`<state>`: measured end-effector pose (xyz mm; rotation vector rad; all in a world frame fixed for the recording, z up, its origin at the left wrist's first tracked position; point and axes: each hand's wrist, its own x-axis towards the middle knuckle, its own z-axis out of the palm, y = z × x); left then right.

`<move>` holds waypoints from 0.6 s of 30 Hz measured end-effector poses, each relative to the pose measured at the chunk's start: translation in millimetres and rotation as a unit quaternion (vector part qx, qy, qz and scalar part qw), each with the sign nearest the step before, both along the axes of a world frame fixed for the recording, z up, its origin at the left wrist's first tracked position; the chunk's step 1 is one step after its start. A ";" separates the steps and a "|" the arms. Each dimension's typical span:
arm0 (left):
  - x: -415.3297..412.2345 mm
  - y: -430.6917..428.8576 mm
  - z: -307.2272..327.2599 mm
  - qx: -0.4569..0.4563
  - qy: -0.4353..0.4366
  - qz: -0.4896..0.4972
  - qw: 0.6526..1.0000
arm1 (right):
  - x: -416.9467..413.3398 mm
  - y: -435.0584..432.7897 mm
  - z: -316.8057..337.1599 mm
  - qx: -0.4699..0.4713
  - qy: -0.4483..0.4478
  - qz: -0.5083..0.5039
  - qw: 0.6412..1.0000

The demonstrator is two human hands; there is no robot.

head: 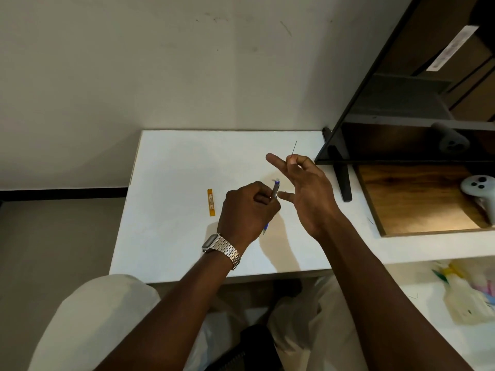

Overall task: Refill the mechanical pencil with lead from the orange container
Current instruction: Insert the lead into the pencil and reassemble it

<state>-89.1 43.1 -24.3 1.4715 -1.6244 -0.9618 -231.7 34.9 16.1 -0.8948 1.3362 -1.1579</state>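
Here the mechanical pencil (273, 195) stands tilted in the left hand (247, 210), whose grip is closed around the barrel, the upper end raised toward the right hand and the blue tip poking out below the fist. That tilt seems meant to offer the open top to the lead. Just above and to the right of that grip, the right hand (305, 188) pinches a thin lead (294, 147) between thumb and a bent finger, the other fingers spread away, probably to keep the fragile stick in plain sight and free of bumps. The lead points up and away, well clear of the pencil's top, so it has yet to be turned down and threaded in. To the left of the pencil grip, the orange container (211, 202) lies flat on the white table (171, 236), near but not touching the hand. The table around both hands is bare, giving room to move. A dark shelf frame (340, 167) stands to the right of the lead grip, the nearest edge to mind.
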 end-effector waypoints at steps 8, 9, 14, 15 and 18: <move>-2.2 1.8 5.5 -0.017 0.009 -0.003 1.000 | 5.7 1.0 -1.8 0.010 0.037 0.011 0.999; -2.4 1.6 6.0 -0.023 0.005 -0.003 1.000 | 5.6 1.0 -2.0 0.012 0.037 0.010 0.999; -2.3 1.6 6.7 -0.032 0.000 0.000 1.000 | 5.2 1.3 -4.0 0.014 0.035 0.014 0.999; -2.1 1.5 6.6 -0.032 -0.001 0.001 0.999 | 5.0 1.4 -4.3 0.015 0.033 0.015 0.999; -1.0 0.6 7.1 -0.037 -0.004 0.004 0.999 | 5.6 1.6 -5.3 0.017 0.033 0.018 0.999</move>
